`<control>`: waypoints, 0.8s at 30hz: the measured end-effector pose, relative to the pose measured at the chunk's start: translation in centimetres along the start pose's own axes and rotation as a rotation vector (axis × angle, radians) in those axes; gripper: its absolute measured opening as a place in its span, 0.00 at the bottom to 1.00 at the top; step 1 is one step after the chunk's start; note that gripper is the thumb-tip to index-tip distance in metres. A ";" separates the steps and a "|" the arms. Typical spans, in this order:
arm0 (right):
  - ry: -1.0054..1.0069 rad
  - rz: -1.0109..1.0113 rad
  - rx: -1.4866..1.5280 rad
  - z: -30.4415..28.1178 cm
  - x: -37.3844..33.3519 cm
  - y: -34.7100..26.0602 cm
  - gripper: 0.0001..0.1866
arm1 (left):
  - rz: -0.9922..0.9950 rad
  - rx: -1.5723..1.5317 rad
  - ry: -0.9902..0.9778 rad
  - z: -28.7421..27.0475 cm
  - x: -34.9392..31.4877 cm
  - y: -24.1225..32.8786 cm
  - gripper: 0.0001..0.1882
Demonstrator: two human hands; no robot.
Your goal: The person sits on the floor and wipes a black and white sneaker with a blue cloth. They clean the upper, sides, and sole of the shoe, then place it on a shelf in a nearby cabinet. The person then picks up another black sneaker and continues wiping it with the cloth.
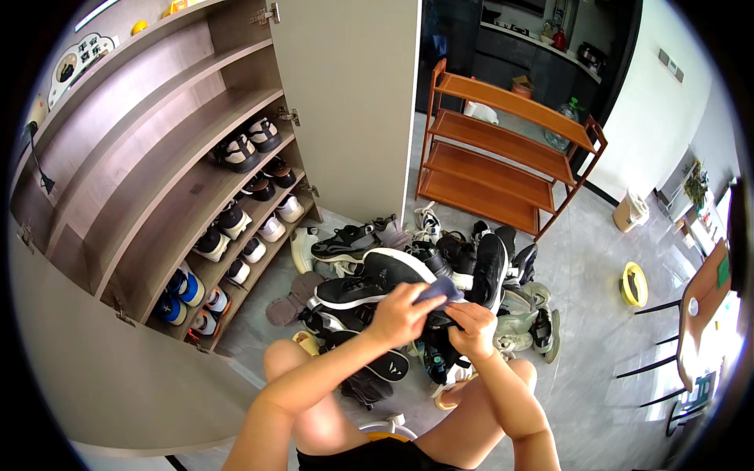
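My left hand (402, 315) is closed around a dark blue-grey cloth (442, 291), its folded end standing out past the fingers. Close beside it, my right hand (473, 327) pinches the upper edge of a dark shoe (440, 336), mostly hidden behind my hands. The cloth is just above that shoe; whether they touch I cannot tell. Beneath and beyond both hands lies a heap of shoes on the floor, with a black white-soled sneaker (345, 291) to the left and a black sneaker (491, 269) to the right.
At left stands an open shoe cabinet (169, 208) with pairs on its lower shelves; its door (345, 102) swings out beyond the heap. A brown wooden rack (503, 161) stands farther back. To the right are a yellow basin (633, 285), a bin (631, 212) and a chair (695, 310).
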State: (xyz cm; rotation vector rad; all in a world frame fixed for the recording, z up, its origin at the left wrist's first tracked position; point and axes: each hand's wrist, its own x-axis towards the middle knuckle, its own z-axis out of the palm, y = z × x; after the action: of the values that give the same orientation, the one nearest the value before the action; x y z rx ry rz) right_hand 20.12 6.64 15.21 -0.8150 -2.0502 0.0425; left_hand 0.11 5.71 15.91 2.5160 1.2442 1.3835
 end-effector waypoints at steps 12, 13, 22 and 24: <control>0.083 0.240 0.141 -0.8 0.1 -0.5 0.17 | -0.267 0.217 0.381 -1.4 1.0 -7.6 0.23; 0.082 0.266 0.150 -0.6 0.2 -0.5 0.16 | -0.248 0.144 0.355 -0.9 0.6 -6.9 0.22; 0.089 0.846 0.583 -0.5 -0.7 -0.4 0.15 | -0.010 0.070 0.194 -1.0 0.6 -3.4 0.25; 0.092 0.927 0.710 -0.4 -0.5 -0.7 0.15 | -0.139 0.213 0.260 -1.6 1.0 -5.3 0.23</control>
State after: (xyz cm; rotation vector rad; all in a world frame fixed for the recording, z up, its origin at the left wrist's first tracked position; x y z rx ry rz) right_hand 20.27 5.71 15.35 -1.1709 -1.2542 1.1418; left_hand -4.08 9.43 15.73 2.3736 1.6609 1.6658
